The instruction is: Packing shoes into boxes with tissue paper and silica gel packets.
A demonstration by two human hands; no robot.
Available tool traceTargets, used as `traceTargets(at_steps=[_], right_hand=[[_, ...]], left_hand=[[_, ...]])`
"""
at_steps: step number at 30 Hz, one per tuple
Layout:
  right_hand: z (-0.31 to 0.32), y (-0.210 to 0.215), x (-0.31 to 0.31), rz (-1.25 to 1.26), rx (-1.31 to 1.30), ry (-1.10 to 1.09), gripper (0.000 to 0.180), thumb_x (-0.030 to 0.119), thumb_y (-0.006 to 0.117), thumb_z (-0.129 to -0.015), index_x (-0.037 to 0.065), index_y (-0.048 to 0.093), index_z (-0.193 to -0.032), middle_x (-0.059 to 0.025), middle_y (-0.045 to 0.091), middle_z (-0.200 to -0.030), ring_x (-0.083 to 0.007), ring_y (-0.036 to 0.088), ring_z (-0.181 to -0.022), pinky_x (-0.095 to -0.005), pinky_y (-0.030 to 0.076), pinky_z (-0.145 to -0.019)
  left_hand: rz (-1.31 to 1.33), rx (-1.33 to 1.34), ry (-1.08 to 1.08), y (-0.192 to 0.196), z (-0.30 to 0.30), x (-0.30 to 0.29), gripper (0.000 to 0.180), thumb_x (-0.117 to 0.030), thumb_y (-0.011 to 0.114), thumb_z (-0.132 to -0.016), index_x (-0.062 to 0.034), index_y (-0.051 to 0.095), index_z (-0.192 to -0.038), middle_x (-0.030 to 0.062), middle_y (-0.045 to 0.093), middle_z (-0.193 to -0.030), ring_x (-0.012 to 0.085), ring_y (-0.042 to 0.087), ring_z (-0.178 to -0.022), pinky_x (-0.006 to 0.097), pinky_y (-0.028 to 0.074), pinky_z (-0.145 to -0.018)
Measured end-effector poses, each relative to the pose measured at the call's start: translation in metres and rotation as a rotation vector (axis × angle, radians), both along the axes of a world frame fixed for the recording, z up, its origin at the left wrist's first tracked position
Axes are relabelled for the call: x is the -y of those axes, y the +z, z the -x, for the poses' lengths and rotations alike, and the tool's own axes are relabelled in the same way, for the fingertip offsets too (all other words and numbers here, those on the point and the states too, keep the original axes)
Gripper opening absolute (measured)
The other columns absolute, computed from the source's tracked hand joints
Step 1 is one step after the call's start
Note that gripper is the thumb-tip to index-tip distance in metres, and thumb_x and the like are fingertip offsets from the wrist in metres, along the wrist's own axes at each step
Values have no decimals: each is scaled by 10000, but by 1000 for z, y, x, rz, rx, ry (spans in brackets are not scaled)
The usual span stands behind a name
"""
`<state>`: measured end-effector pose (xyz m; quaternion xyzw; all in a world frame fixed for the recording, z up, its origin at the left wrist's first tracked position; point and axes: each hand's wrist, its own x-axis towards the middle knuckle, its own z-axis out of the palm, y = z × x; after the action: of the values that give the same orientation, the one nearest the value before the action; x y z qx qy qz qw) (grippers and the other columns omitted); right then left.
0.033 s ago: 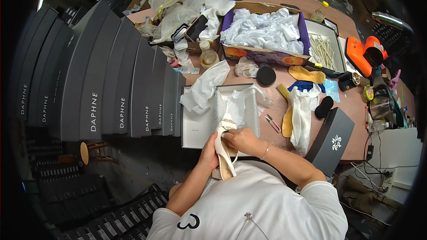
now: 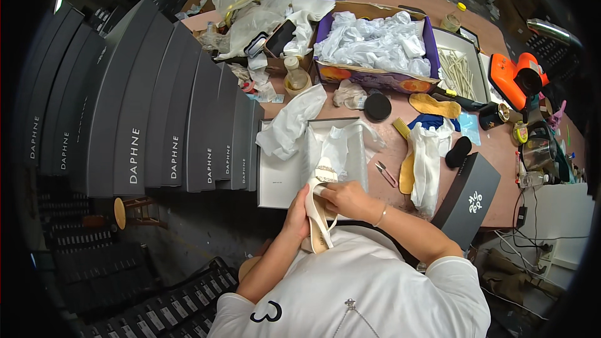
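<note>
A cream slingback shoe (image 2: 318,213) with a jewelled ornament on its toe is held close to my body, toe pointing away and heel toward me. My left hand (image 2: 298,218) wraps round its left side. At the shoe's opening, my right hand (image 2: 345,200) has its fingers curled, the tips reaching inside where they are hidden. Just beyond the toe, an open shoe box (image 2: 355,144) lined with white tissue paper (image 2: 332,144) lies on the table. Its white lid or second half (image 2: 278,181) is on the left, with crumpled tissue (image 2: 294,122) across it.
Tall dark grey shoe boxes (image 2: 150,106) stand in a row at the left. A purple carton (image 2: 375,75) of crumpled white paper sits at the back. To the right lie small scissors (image 2: 386,174), a white cloth (image 2: 426,166), a dark box lid (image 2: 466,200) and an orange tool (image 2: 508,81).
The whole picture has shifted very slightly. Both hands keep their hold on the shoe, and nothing else visibly moves.
</note>
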<state>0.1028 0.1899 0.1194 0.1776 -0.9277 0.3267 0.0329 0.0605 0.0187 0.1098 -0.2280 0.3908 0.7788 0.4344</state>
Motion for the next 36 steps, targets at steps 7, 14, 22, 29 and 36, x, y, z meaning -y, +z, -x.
traceTargets(at_steps=[7,14,22,29,36], right_hand=[[4,40,-35,22,-60,-347,276,110,684,-758,31,603,-1009,-114,610,-820,-281,627,-760,-387,507,-642],[0,41,11,437,386,-98,487,347,465,-968,-55,495,-1241,-256,511,-1260,-405,486,-1166,-555,312,-1030],[40,-36,36,287,516,-136,776,579,225,-960,-119,533,-1101,-313,503,-1189,-435,432,-1208,-589,173,-1077],[32,-5,22,410,491,-73,749,548,199,-977,-84,597,-1032,-305,569,-1103,-441,509,-1097,-616,232,-1030],[34,13,37,265,577,-33,768,573,159,-973,-68,542,-1153,-320,495,-1217,-443,399,-1251,-613,107,-1087]], left_hand=[[54,-52,33,7,12,12,598,-491,300,-962,-16,510,-1258,178,627,-1089,265,643,-949,369,537,-808],[-50,-17,137,5,18,-2,583,-527,375,-958,-50,511,-1266,138,593,-1184,273,584,-1078,402,478,-936],[58,-172,135,-16,-13,-23,560,-483,239,-1018,-109,293,-1431,91,373,-1433,262,374,-1323,427,318,-1111],[-40,-133,-188,-23,51,-4,631,-602,362,-952,-143,368,-1386,125,556,-1227,274,547,-1134,463,457,-942],[168,-184,-99,-37,77,-9,310,-358,447,-981,-97,453,-1148,88,552,-971,211,598,-855,362,523,-738]])
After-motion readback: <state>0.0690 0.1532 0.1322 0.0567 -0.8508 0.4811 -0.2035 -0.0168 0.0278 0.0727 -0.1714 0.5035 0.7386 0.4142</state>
